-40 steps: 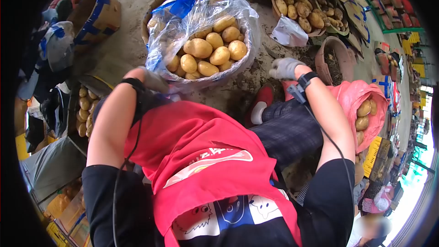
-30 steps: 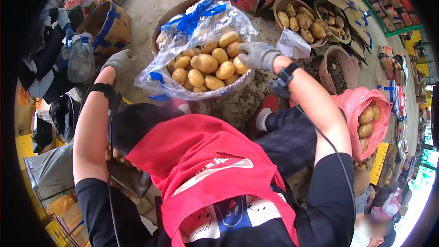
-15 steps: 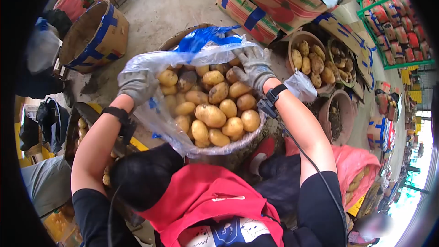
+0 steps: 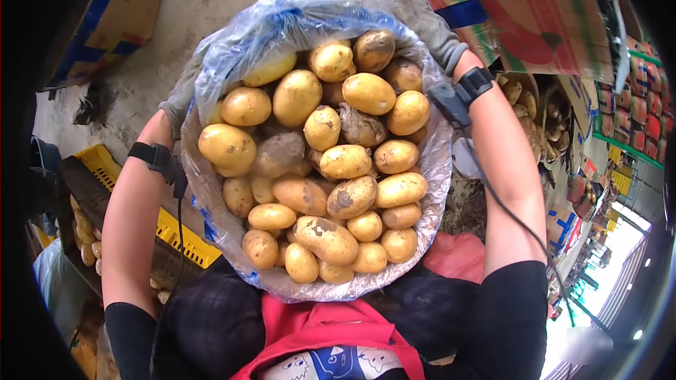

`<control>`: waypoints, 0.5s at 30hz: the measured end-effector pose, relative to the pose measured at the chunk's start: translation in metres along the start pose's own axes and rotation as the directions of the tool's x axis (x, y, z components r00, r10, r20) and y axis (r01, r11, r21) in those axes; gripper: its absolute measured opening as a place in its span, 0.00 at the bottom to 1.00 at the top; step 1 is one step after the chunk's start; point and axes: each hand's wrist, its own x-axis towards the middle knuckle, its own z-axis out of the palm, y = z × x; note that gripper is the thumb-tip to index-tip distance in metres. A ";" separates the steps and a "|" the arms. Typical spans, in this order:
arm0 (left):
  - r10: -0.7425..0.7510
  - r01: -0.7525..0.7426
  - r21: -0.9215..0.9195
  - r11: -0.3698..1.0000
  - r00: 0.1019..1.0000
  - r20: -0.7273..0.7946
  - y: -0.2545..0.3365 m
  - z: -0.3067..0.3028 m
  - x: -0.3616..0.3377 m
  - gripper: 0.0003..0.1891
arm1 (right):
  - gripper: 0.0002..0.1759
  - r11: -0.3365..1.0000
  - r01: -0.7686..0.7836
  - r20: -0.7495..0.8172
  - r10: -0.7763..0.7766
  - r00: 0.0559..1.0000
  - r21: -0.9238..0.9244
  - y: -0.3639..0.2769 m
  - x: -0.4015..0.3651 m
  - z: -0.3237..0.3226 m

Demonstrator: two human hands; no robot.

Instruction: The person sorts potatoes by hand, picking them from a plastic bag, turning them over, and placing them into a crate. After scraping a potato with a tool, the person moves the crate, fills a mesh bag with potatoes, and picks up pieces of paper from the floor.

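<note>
A round tub (image 4: 442,190) lined with clear and blue plastic film is close in front of me, full of potatoes (image 4: 325,239). Several of them have dark, dirty patches, and one (image 4: 361,127) looks shrivelled. My left hand (image 4: 184,91), in a grey glove, holds the tub's far left side; the film partly covers its fingers. On the far right side my right hand (image 4: 438,36), gloved in grey too, grips the tub, its fingertips hidden behind the film. Both wrists carry black straps with cables.
Cardboard boxes (image 4: 535,14) stand at the upper right, and a taped carton (image 4: 113,21) at the upper left. More potatoes (image 4: 521,102) lie in containers on the right. A yellow crate edge (image 4: 184,239) and loose potatoes (image 4: 86,236) are at the left.
The tub has come up closer to me and looks larger. My hands have gone from the film at its rim to its outer sides. The view has shifted.
</note>
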 end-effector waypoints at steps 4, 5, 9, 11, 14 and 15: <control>-0.217 0.242 -0.068 0.968 0.940 0.262 -0.046 0.024 -0.025 0.36 | 0.27 0.550 -0.498 0.579 0.032 0.815 0.670 0.051 -0.002 0.025; -0.261 0.296 -0.057 0.953 0.905 0.337 -0.060 0.029 -0.037 0.36 | 0.27 0.497 -0.546 0.592 0.079 0.802 0.675 0.052 -0.019 0.024; -0.390 0.454 0.032 0.890 0.726 0.566 -0.097 0.047 -0.093 0.34 | 0.29 0.289 -0.623 0.579 0.232 0.782 0.726 0.049 -0.099 0.021; -0.421 0.485 0.076 0.871 0.659 0.623 -0.108 0.052 -0.114 0.34 | 0.30 0.187 -0.623 0.557 0.308 0.772 0.760 0.044 -0.144 0.027; -0.444 0.512 0.104 0.853 0.605 0.662 -0.115 0.050 -0.140 0.33 | 0.31 0.042 -0.568 0.504 0.410 0.760 0.822 0.029 -0.215 0.047; -0.447 0.516 0.107 0.850 0.597 0.666 -0.114 0.045 -0.148 0.33 | 0.31 0.010 -0.533 0.476 0.434 0.764 0.846 0.022 -0.238 0.057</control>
